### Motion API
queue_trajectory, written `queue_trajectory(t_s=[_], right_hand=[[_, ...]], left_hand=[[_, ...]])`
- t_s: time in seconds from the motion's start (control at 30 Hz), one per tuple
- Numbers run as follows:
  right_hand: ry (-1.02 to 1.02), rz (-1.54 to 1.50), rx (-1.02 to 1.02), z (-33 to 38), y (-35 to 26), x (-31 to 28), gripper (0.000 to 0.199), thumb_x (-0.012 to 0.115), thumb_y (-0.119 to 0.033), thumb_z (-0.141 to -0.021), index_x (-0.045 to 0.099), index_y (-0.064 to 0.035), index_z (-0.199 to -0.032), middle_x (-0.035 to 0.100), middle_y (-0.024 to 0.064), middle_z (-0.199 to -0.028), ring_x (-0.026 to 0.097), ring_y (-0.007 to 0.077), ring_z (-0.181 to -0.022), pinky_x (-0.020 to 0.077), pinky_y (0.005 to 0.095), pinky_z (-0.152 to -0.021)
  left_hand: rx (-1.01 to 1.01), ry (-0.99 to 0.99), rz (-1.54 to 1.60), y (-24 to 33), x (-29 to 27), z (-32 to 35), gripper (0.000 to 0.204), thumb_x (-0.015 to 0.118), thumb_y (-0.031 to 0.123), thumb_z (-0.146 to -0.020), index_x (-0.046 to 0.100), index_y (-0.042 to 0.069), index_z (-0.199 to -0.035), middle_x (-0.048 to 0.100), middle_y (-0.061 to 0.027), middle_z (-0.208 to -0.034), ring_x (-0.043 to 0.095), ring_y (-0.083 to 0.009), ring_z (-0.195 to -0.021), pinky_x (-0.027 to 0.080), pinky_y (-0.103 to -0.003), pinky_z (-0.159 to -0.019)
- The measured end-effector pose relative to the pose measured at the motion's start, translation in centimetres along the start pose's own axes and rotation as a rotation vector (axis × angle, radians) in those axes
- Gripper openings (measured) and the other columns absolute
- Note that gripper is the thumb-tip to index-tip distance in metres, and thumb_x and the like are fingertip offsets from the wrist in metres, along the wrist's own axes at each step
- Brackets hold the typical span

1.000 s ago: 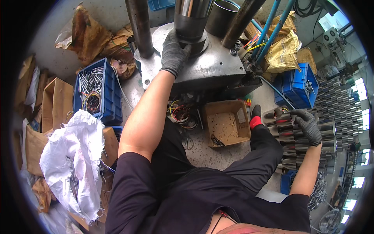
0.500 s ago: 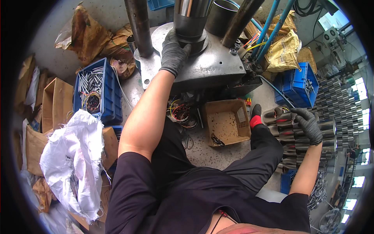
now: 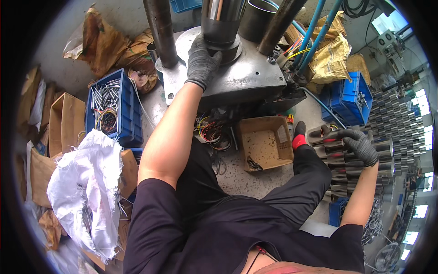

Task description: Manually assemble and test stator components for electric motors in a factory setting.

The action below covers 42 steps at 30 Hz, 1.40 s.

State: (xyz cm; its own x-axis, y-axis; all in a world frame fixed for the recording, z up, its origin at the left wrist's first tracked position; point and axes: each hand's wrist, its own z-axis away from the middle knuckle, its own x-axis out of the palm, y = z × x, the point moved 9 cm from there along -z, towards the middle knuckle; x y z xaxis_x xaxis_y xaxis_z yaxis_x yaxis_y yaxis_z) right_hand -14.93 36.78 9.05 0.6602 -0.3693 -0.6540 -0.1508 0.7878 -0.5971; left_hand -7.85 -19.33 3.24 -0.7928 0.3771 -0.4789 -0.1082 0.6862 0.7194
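Observation:
On the machine's metal plate [image 3: 248, 81] stands a shiny metal cylinder [image 3: 222, 26] with a darker lower part, upright on a round base. My left hand [image 3: 200, 64], in a dark grey glove, is wrapped against the cylinder's lower left side, thumb and fingers apart round it; the fingertips are partly hidden behind it. Out to the right, my right hand [image 3: 361, 146], gloved in the same grey, hovers at a stack of shiny metal sleeves [image 3: 349, 176]. Its fingers are loosely bent and spread, with nothing visible between them; whether they touch a sleeve I cannot tell.
Two dark steel columns [image 3: 160, 32] flank the cylinder. An open cardboard box [image 3: 267, 142] sits on the floor below the plate. To the left are a blue crate [image 3: 132, 114] of metal rods and a white woven sack [image 3: 86, 192]; blue crates [image 3: 349, 102] stand at right.
My right hand has shifted very slightly right and down, its fingers a little more bent. The left hand keeps its place on the cylinder.

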Motion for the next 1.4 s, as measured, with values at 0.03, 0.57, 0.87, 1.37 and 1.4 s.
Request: queue_trajectory(t_s=[0.03,0.57,0.87,1.37,1.4], right_hand=[[0.093,-0.061,-0.058,-0.1,0.0,-1.0,0.029,0.063,-0.012,-0.098,0.07,-0.0041,-0.125,0.073,0.0036,-0.104,0.065,0.0109,-0.081,0.0538,0.0264,-0.071],[1.181,0.584,-0.156,-5.4,-5.7,-21.7,0.041,0.063,-0.045,-0.097,0.075,-0.0113,-0.118,0.077,0.0125,-0.107,0.072,0.0323,-0.103,0.0526,0.0398,-0.093],[1.218,0.371,-0.178,-10.1,-8.1,-27.2,0.066,0.054,-0.068,-0.096,0.071,-0.0113,-0.126,0.073,0.0089,-0.087,0.066,0.0174,-0.077,0.0523,0.0349,-0.081],[1.189,0.562,0.036,-9.3,-10.3,-25.4,0.06,0.06,-0.061,-0.091,0.077,-0.0069,-0.109,0.073,0.022,-0.115,0.069,0.036,-0.111,0.0515,0.0442,-0.1],[1.185,0.567,0.045,-9.3,-10.3,-25.2,0.06,0.06,-0.062,-0.091,0.077,-0.0066,-0.109,0.073,0.0221,-0.115,0.069,0.0361,-0.111,0.0516,0.0443,-0.099]], left_hand=[[-0.005,0.01,-0.021,-0.1,0.0,0.0,0.076,0.081,0.017,-0.081,0.044,0.003,-0.147,0.057,-0.0241,-0.141,0.055,-0.0388,-0.132,0.045,-0.044,-0.114],[0.083,-0.192,0.164,3.1,1.5,2.8,0.036,0.066,0.029,-0.098,0.072,-0.005,-0.107,0.068,-0.0252,-0.108,0.061,-0.0428,-0.111,0.047,-0.049,-0.099],[0.177,-0.537,-0.563,3.7,6.8,11.5,0.07,0.062,0.05,-0.096,0.048,0.007,-0.151,0.042,-0.0211,-0.159,0.036,-0.0418,-0.148,0.031,-0.05,-0.121],[0.486,-0.575,-0.714,5.8,9.0,11.6,0.07,0.067,0.041,-0.093,0.045,0.008,-0.151,0.042,-0.0284,-0.156,0.037,-0.0452,-0.146,0.026,-0.056,-0.121],[0.496,-0.577,-0.709,6.1,9.3,11.7,0.07,0.067,0.041,-0.093,0.045,0.008,-0.151,0.042,-0.0284,-0.156,0.037,-0.0452,-0.146,0.026,-0.056,-0.121]])
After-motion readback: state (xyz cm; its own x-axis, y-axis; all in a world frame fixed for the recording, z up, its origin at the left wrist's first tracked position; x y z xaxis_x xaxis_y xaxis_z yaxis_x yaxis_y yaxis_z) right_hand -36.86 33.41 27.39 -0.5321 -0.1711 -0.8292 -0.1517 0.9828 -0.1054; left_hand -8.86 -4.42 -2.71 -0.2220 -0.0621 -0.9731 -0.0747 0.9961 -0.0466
